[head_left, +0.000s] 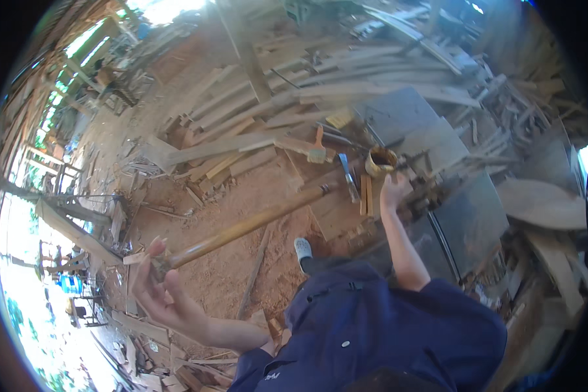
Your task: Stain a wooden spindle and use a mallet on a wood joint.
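Pole [248, 227]: ran diagonally from the lower left toward the centre of the frame, its far end at the board [325, 214].
Left hand [164, 299]: was at the pole's near end, my fingers bent and spread; whether they were clamped on it, I could not tell.
Right hand [394, 191]: was beside the pot [375, 166], right of centre; I could not tell whether my fingers were closed on anything.
Surface state: the pole was amber and glossy along its upper side; I judged that much finished.
Remaining: the underside was hidden, so I could not confirm completion.
Brush [318, 147]: lay on the board, out of both hands.
Obstructions: a blue-bladed tool [348, 176] and two wooden strips [366, 197] lay between the pole's far end and my right hand.
Surroundings: planks [242, 140] crowded the upper centre; a grey sheet [467, 219] lay at right.
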{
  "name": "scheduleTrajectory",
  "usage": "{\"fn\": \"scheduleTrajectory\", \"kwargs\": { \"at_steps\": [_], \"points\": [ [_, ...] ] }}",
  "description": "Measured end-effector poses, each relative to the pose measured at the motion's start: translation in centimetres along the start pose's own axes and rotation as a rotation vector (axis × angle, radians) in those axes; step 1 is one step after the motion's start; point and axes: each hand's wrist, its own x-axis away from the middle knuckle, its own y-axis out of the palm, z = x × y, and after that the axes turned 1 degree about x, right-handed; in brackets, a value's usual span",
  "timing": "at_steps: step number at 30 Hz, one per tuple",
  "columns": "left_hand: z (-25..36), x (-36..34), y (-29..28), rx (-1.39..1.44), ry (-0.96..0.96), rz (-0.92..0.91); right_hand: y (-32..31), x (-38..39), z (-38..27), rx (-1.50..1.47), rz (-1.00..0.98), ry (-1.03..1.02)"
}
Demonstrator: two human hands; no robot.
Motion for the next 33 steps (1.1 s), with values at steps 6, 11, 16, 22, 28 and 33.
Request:
{"fn": "scheduleTrajectory", "kwargs": {
  "at_steps": [6,11,16,22,28,33],
  "points": [
    [1.5,2.7,1.1,0.098,0.045,0.049,-4.8,6.9,-4.3,-0.075,-0.655,-0.116],
    [3.8,5.1,1.1,0.101,0.16,0.091,-6.6,9.1,-9.0,-0.125,-0.847,-0.84],
    [7.2,6.7,2.5,0.226,0.079,0.121,-7.8,10.8,-11.3,-0.063,-0.804,-0.884],
    [9.7,8.0,4.2,0.287,0.239,-0.054,-7.4,10.4,-11.5,-0.083,-0.699,-0.901],
    [10.5,8.5,6.7,0.444,0.29,-0.13,-9.1,10.0,-11.6,-0.139,-0.556,-0.894],
    [9.3,8.3,6.6,0.468,0.192,-0.165,-13.0,6.6,-10.3,-0.163,-0.354,-0.657]
  ]
}}
